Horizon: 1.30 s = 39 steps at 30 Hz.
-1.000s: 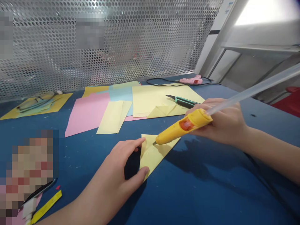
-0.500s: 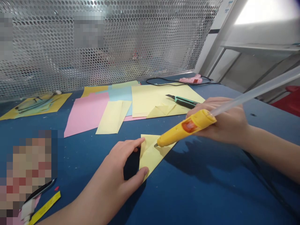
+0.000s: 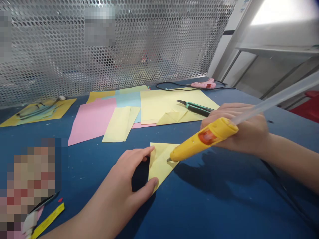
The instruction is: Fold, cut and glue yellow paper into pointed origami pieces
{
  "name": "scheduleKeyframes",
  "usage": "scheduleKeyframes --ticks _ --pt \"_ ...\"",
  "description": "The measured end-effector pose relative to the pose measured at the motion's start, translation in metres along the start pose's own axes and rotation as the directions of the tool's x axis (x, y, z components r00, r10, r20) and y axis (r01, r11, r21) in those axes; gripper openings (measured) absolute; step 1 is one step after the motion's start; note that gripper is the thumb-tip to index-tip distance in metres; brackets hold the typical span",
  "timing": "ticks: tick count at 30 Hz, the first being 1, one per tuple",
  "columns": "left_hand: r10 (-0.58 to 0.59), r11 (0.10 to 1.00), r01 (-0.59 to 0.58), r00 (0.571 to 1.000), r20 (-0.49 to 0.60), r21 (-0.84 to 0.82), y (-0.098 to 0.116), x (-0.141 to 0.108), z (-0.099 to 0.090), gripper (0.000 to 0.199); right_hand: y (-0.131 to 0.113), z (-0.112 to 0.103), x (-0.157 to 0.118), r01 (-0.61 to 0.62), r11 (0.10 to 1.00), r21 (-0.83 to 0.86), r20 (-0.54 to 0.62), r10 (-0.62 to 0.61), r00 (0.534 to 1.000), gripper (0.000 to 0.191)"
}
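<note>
1. Folded yellow paper [image 3: 158,169], roughly triangular, lies on the near middle of the desk [image 3: 211,212].
2. Left hand [image 3: 128,176]: thumb and fingers spread apart, their tips resting at the paper's left side.
3. Right hand [image 3: 243,134]: wrapped around a yellow glue gun [image 3: 190,146], its nozzle over the paper; whether it touches, I cannot tell.
4. Clear glue stick [image 3: 274,99] juts from the gun's back toward the right.
5. Utility knife [image 3: 196,108] rests on pale yellow sheets [image 3: 159,103], far beyond the paper.
</note>
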<state>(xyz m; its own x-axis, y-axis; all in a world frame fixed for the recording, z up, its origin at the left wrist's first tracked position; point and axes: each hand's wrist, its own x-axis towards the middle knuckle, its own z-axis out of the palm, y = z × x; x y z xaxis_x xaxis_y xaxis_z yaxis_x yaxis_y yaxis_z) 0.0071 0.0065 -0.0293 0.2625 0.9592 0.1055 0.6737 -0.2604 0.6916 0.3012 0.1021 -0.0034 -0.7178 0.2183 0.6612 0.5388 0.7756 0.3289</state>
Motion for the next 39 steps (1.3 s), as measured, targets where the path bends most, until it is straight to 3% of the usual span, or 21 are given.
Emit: scheduleKeyframes --ticks 14,31,39 --pt "0.012 1.0 -0.012 1.0 -0.005 0.004 -0.001 0.0 0.0 0.046 0.0 0.0 0.001 0.002 1.0 -0.027 -0.028 -0.003 1.0 0.036" --pt "0.066 0.998 -0.067 0.997 -0.027 -0.007 -0.008 -0.002 0.003 0.045 0.003 0.0 0.004 -0.063 0.963 -0.261 -0.082 0.043 0.996 0.037" --pt "0.047 0.999 -0.047 0.999 -0.006 -0.01 -0.003 -0.002 0.003 0.045 0.004 0.0 0.0 -0.082 0.975 -0.205 -0.066 0.07 0.995 0.038"
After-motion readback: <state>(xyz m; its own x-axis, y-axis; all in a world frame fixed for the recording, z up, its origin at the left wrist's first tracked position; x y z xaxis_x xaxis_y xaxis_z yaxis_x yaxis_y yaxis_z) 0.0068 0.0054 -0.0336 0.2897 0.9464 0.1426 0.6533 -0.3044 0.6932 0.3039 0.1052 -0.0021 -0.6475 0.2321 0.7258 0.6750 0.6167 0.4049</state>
